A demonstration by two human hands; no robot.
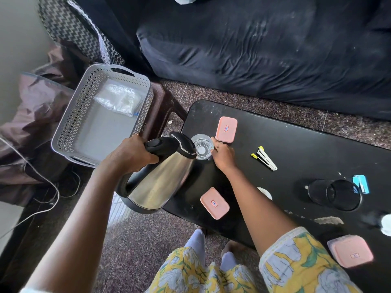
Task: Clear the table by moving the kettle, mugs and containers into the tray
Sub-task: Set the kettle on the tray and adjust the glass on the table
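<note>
My left hand (129,154) grips the black handle of a steel kettle (163,178), held tilted above the table's left end. My right hand (223,155) rests against a clear glass mug (203,145) standing upright on the black table (296,149); whether the fingers close around it I cannot tell. Three pink-lidded containers lie on the table: one (226,129) just behind the mug, one (214,203) near the front edge, one (351,253) at the front right. The grey perforated tray (63,127) sits to the left on a brown stool and holds a clear plastic bag (118,98).
Two dark glasses (334,194) stand at the table's right, beside a blue object (361,183). A yellow-tipped stapler (265,158) lies mid-table. A dark sofa (264,49) runs behind. White cables (42,187) trail on the floor at left. My feet are below the table edge.
</note>
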